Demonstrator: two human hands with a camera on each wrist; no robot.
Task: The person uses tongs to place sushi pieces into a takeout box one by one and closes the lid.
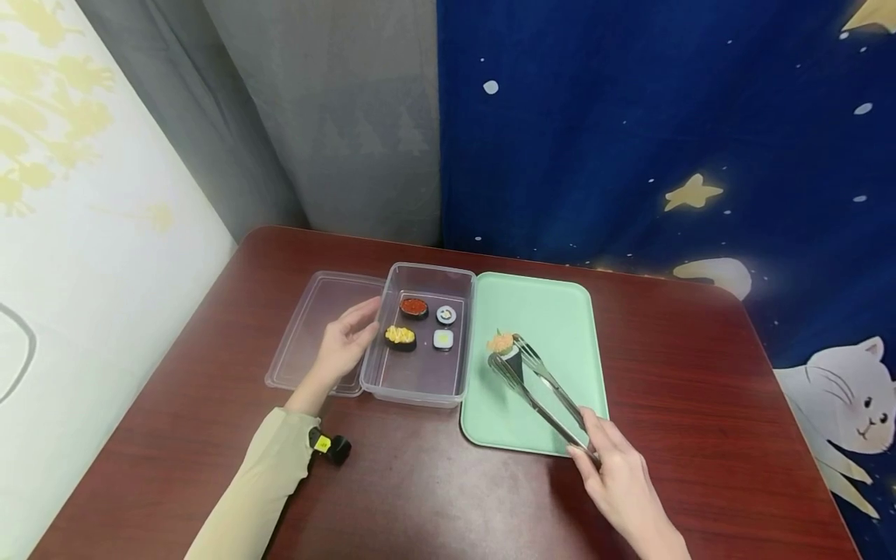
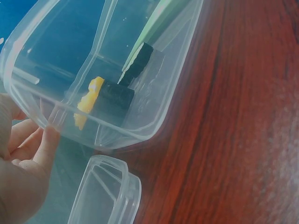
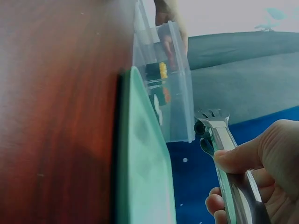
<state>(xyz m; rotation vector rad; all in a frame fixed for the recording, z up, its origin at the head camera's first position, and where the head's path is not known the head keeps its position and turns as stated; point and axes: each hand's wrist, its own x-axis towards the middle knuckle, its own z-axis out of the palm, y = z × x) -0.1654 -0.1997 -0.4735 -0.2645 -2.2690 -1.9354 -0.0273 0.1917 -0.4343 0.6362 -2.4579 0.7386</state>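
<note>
My right hand (image 1: 623,474) grips metal tongs (image 1: 549,397), thumb on one arm and fingers on the other in the right wrist view. Between the tong heads is a toy hand roll (image 1: 513,361), a dark cone with orange topping, over the green tray (image 1: 570,311). My left hand (image 1: 341,344) rests its fingertips on the left wall of a clear plastic box (image 1: 420,395), fingers fairly straight. Inside the box sit a red-topped sushi (image 1: 414,308), a yellow-topped sushi (image 1: 400,337), a round sushi roll (image 1: 446,315) and a squarish roll (image 1: 443,339).
A clear lid (image 1: 308,327) lies on the brown table (image 1: 420,482) left of the box, partly under my left hand. The tray stands against the box's right side. A grey curtain (image 1: 350,117) and a blue curtain (image 1: 595,140) hang behind the table.
</note>
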